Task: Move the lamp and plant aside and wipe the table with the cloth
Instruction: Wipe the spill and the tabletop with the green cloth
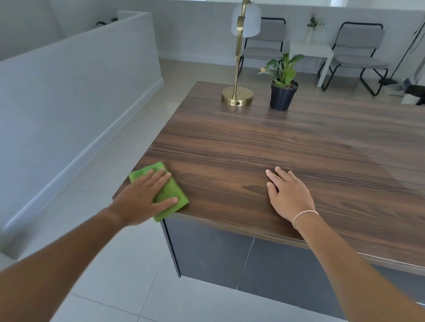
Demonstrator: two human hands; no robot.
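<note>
While both forearms reach in from the lower edge of the head view, the left hand (145,195) lies palm-down on a folded green cloth (168,195) at the near left corner of the table (314,152), at about 8 o'clock from the tabletop's middle. Its fingers (159,178) are extended and slightly spread, pressing flat on the fabric rather than clamped around it; one corner of the cloth overhangs the table's front edge. At about 5 o'clock from the tabletop's middle, the right hand (289,194) rests palm-down on bare wood, fingers apart, holding nothing; a thin pale bracelet (303,216) circles its wrist. Dark cabinet panels (221,255) stand beneath the walnut-grained top, above pale floor tiles (116,282).

Toward 11 o'clock on the tabletop, near the far edge, stand the lamp (239,57), brass with a round base and a white dome shade, and just beside it to the right, not touching, the plant (282,81) in a black pot. Beyond the table, two grey chairs (358,50) flank a small white side table (311,52). No brand, label or writing is legible anywhere.
</note>
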